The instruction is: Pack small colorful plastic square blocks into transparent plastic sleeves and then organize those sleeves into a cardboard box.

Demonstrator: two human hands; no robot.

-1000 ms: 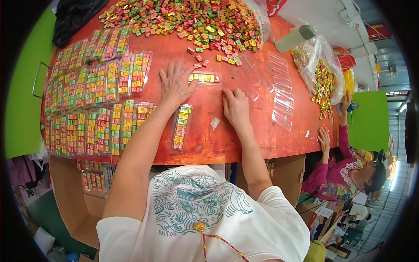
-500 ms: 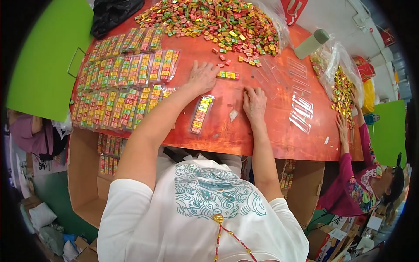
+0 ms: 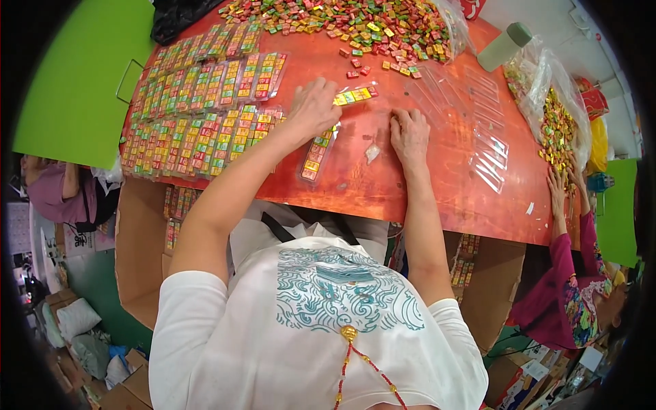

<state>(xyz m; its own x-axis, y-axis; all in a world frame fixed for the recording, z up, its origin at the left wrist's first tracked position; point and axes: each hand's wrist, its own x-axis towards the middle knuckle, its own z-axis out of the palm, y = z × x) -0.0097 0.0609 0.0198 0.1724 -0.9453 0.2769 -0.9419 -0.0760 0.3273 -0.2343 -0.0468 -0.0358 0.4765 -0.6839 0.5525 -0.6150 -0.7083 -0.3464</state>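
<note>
My left hand point(image 3: 314, 108) is closed at the left end of a short row of small wrapped blocks point(image 3: 357, 96), yellow, green and red, lying at a slant. Below that wrist is a narrow clear plastic tray point(image 3: 317, 156) filled with similar blocks; its upper end is partly covered by the hand. To the right, my right hand point(image 3: 411, 139) rests on the red table point(image 3: 369, 181) with fingers loosely bent and a little apart, and nothing shows in it. A small whitish scrap point(image 3: 372, 153) lies between the hands.
Filled trays point(image 3: 225, 82) stand in rows at the left. A heap of loose blocks point(image 3: 342, 24) covers the far side. Empty clear trays point(image 3: 488, 160), a pale green bottle point(image 3: 504, 46) and a bag of blocks point(image 3: 557, 116) are rightward, near a co-worker's hands point(image 3: 560, 184).
The row of blocks has turned from level to slanted, its right end raised, with my left hand at its left end. The whole view has shifted, with the table now higher in it.
</note>
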